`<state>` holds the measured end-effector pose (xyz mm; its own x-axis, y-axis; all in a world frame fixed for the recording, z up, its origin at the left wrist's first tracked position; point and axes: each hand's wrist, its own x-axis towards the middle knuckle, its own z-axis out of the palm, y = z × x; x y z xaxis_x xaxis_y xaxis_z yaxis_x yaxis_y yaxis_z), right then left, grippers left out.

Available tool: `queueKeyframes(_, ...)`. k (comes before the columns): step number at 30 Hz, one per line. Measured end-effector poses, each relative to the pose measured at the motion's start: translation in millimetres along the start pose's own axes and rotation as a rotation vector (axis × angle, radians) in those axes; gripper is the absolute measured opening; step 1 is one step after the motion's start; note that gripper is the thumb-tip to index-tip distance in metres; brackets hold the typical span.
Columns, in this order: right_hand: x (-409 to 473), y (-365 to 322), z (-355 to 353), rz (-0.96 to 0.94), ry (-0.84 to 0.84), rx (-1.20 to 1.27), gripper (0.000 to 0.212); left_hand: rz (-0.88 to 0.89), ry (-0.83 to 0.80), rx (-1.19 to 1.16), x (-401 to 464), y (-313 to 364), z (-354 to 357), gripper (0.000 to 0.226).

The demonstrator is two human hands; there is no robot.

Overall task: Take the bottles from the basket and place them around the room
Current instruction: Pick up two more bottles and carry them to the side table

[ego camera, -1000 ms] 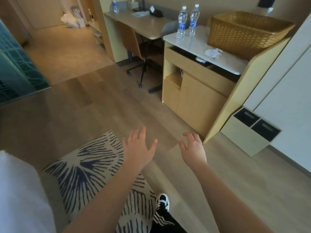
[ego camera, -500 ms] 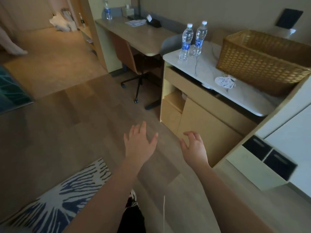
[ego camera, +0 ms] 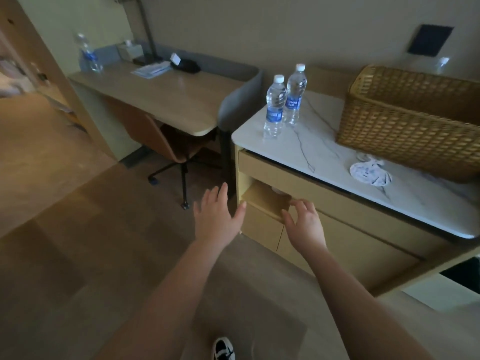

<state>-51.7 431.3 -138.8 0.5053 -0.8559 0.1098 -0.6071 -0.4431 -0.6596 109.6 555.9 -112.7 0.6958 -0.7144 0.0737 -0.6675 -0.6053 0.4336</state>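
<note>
The wicker basket [ego camera: 405, 120] sits at two o'clock on the marble counter [ego camera: 319, 152], two bottles [ego camera: 284, 105] standing together at its nine o'clock, a third bottle [ego camera: 88, 54] on the desk [ego camera: 166, 97] at eleven, while the left hand [ego camera: 217, 216] and right hand [ego camera: 305, 224] hang empty, fingers spread, at six o'clock.

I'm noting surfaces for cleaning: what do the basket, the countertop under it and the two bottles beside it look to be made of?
The tan woven basket looks like wicker or rattan, judging by its open weave. The white grey-veined countertop looks like polished marble or an imitation, with a slight sheen. The two clear blue-labelled water bottles appear to be thin transparent plastic with white caps.
</note>
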Motion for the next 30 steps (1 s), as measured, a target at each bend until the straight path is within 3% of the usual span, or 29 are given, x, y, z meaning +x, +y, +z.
queueKeyframes(13,165,-15,-1,0.152,0.232,0.032,0.034,0.267,-0.092,-0.443,201,44,21,0.073)
queueKeyframes(24,314,-2,-17,0.055,0.334,0.235,0.028,0.448,0.163,-0.61,359,107,42,0.065)
queueKeyframes(30,365,9,-23,0.071,0.34,0.251,0.029,0.323,-0.115,-0.785,406,133,46,0.074)
